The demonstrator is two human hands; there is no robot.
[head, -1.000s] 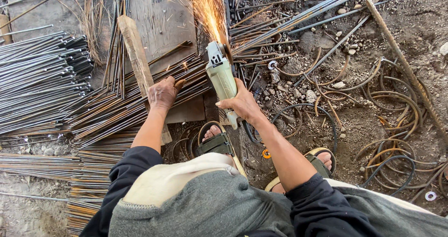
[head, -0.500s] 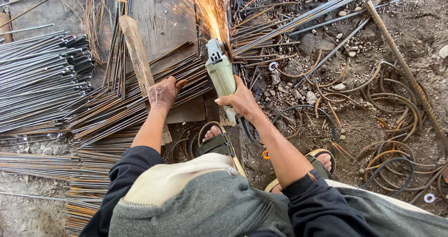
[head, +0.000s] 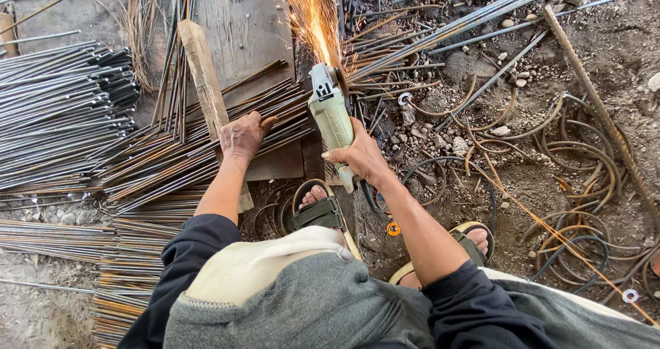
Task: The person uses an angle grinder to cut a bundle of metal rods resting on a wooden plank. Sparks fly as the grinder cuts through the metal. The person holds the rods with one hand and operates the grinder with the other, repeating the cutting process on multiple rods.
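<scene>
My right hand (head: 359,155) grips the body of a pale green angle grinder (head: 329,112). Its disc bites into a bundle of thin steel rods (head: 275,112), and a plume of orange sparks (head: 313,16) shoots away from me. My left hand (head: 242,134) lies flat on the same bundle, pressing the rods down just left of the grinder. The rods rest across a wooden plank (head: 204,81) and a flat board (head: 237,19).
A big stack of straight steel rods (head: 58,108) lies at the left, with more bundles (head: 110,266) near my left knee. Bent rusty wire loops (head: 584,163), long bars (head: 591,102), stones and dirt cover the right. My sandalled feet (head: 320,208) stand below the grinder.
The hands and the grinder hold nearly the same place. The sparks keep flying upward from the disc.
</scene>
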